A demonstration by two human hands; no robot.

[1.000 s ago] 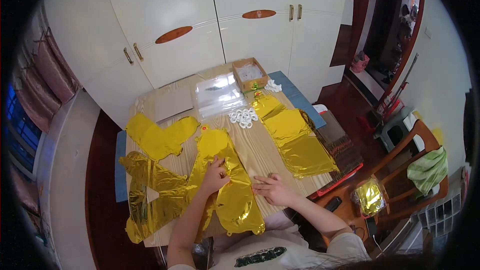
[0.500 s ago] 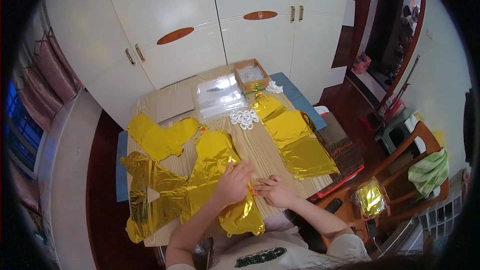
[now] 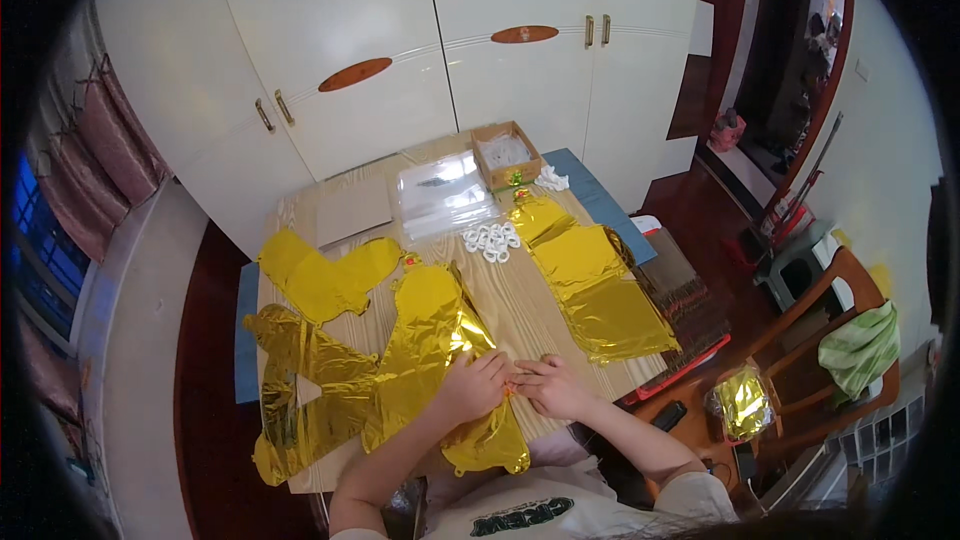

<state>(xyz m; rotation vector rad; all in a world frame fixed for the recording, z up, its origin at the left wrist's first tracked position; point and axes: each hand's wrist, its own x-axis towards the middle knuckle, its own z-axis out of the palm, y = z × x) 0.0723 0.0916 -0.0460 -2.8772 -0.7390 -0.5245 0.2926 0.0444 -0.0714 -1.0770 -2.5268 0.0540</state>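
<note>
A flat gold foil balloon [image 3: 428, 315] lies lengthwise on the table in front of me. My left hand [image 3: 475, 386] rests over its right edge with fingers bent and pressed together. Close against it, my right hand [image 3: 550, 387] has its fingers drawn together at that same edge. The fingertips of both hands meet around a small orange-red bit, mostly covered by the fingers. More flat gold foil balloons lie to the left: a plain one [image 3: 325, 275] farther off and a shiny, creased one [image 3: 315, 395] nearer me.
Gold foil pieces [image 3: 600, 285] lie at the table's right. White rings [image 3: 491, 240], clear plastic sleeves [image 3: 440, 190], a grey-brown card [image 3: 355, 210] and a cardboard box [image 3: 508, 156] sit farther back. A wooden chair [image 3: 800, 340] at right holds a bagged gold foil pack [image 3: 742, 402].
My left hand has come down and slightly right, its blurred fingers now settled beside the right hand's. My right hand stays nearly in place.
</note>
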